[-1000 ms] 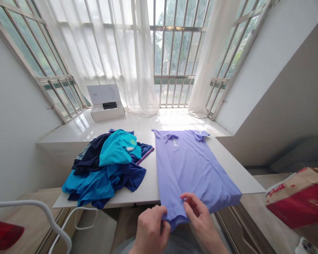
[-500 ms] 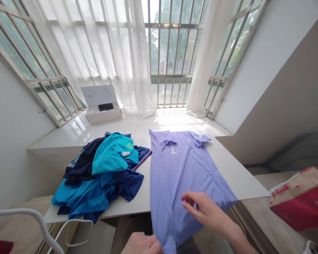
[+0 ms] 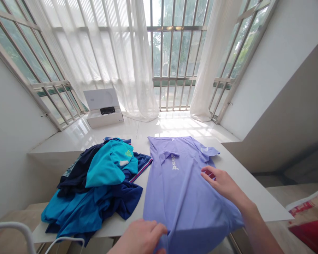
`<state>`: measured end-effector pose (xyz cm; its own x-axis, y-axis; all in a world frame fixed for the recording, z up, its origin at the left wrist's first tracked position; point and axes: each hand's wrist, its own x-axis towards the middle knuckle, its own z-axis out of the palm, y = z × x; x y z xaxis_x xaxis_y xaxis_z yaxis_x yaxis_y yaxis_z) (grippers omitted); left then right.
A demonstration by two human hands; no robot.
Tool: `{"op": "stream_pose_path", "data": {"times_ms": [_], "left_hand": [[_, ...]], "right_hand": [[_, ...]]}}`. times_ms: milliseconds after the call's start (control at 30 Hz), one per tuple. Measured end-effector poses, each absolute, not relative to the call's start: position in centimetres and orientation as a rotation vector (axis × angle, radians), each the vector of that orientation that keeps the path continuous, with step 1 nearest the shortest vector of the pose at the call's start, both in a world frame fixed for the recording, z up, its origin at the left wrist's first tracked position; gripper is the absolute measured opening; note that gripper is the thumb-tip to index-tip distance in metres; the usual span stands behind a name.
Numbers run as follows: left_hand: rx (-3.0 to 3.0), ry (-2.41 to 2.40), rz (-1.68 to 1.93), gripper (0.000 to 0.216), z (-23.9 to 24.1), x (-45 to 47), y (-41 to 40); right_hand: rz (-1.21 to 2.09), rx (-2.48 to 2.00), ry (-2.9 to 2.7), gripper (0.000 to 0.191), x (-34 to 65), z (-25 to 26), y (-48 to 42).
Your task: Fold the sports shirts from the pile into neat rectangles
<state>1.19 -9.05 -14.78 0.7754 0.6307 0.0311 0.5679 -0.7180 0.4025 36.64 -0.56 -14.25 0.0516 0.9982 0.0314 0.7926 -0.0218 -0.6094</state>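
Observation:
A lavender T-shirt (image 3: 190, 197) with white lettering lies on the white board, its left side folded inward and a sleeve lying across the chest. My left hand (image 3: 144, 235) is closed on the shirt's lower left edge, with cloth bunched at the thumb and fingers. Over the right side of the shirt, below its right sleeve, is my right hand (image 3: 219, 180). Its fingers are loosely bent and apart, with nothing in them. The shirt's bottom hem hangs past the board's near edge.
A heap of blue and dark clothes (image 3: 103, 183) lies on the left of the white board (image 3: 243, 176). Behind, an open white box (image 3: 106, 118) holding a black object stands on the window sill. A red and tan bag (image 3: 312, 218) is at right, a white curved frame (image 3: 16, 227) at lower left.
My right hand has moved up and right, from the shirt's lower part to near its right sleeve. My left hand keeps its hold on the lower left edge. The view has shifted slightly.

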Motion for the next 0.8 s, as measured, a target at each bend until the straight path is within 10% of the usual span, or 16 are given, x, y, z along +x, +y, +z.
{"op": "stream_pose_path", "data": {"times_ms": [200,633,800], "left_hand": [[2.712,0.843,0.310,0.013,-8.2,8.7,0.7],[2.252,0.958,0.453,0.012,-14.6,21.0,18.6],[1.896,1.000,0.619,0.043,-17.0,23.1,21.7]], "right_hand": [[0.474,-1.930,-1.511,0.026,43.3,-16.6,0.6],[0.637,-1.774,-1.145,0.050,43.4,-16.3,11.8],[0.864,-1.515,-1.277,0.063,39.3,-15.0,14.0]]}}
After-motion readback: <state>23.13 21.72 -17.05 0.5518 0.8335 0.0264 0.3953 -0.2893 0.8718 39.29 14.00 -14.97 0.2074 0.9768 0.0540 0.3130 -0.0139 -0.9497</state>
